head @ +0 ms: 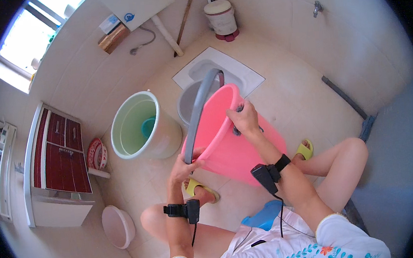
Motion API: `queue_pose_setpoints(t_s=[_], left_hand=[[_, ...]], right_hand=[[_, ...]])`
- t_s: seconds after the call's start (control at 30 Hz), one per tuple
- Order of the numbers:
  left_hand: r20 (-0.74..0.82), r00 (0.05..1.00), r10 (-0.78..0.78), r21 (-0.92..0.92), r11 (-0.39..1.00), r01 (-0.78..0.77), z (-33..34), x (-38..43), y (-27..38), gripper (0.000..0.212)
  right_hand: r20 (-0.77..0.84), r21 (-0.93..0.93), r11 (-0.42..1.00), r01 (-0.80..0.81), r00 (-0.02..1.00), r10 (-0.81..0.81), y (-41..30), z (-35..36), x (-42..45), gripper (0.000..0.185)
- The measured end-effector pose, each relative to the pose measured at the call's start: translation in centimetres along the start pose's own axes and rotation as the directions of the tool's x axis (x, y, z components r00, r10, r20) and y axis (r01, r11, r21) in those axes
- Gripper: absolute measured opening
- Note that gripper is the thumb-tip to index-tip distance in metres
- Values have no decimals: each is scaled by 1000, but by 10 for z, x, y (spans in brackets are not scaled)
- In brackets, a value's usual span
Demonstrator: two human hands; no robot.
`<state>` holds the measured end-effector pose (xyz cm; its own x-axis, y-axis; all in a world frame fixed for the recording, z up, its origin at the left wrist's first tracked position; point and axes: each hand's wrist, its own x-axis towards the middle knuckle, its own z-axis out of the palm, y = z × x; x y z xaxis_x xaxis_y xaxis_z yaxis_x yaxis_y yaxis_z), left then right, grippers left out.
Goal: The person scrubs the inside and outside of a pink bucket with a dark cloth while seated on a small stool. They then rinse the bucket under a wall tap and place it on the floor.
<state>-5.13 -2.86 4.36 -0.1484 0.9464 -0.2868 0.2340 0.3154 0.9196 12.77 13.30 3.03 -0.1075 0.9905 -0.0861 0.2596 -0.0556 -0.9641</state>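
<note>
A large pink plastic bucket point(229, 152) is tilted between my knees, its mouth facing up and to the left. My left hand point(184, 166) grips its rim by the lower end of the grey handle point(201, 107), which arches over the opening. In my right hand point(245, 119) is a dark, wiry scouring pad point(237, 129), pressed to the outside of the bucket just below the rim; the fingers partly hide it. Behind the pink bucket, a grey basin point(188, 103) stands at the near edge of the white squat toilet point(251, 78), partly covered by the handle.
A pale green tub point(172, 133) with a teal container point(149, 127) inside stands to the left. Beyond are a red-fronted cabinet point(65, 164), a pink basin point(118, 227) and a lidded bin point(220, 18). A wall tap point(316, 9) projects at upper right. I sit on a blue stool point(263, 216).
</note>
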Motion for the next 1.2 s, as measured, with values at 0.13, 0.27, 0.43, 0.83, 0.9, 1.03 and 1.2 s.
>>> queue_pose_setpoints(t_s=[0.13,0.27,0.43,0.83,0.9,1.03,1.2], left_hand=[[-200,953,228,119,971,-208,17,2,20,61],[-334,889,313,516,850,-105,37,-4,32,47],[-339,862,378,553,821,-142,39,-3,32,37],[-348,898,269,353,925,-141,15,2,6,28],[-370,894,254,362,925,-113,11,4,2,27],[-388,912,135,332,943,2,4,10,-2,25],[-406,893,193,341,939,-48,4,14,-1,22]], right_hand=[[-45,20,999,46,998,-45,-9,16,-23,39],[-106,-6,989,145,984,-145,-9,44,-47,34],[-93,87,962,261,963,-253,-2,50,-60,25],[-125,-187,924,333,925,-359,88,5,-45,28],[-202,-243,952,187,950,-238,122,-10,-39,25],[-363,-279,936,-217,926,106,178,-42,-40,23],[-375,-373,885,-277,918,129,174,-44,-45,23]])
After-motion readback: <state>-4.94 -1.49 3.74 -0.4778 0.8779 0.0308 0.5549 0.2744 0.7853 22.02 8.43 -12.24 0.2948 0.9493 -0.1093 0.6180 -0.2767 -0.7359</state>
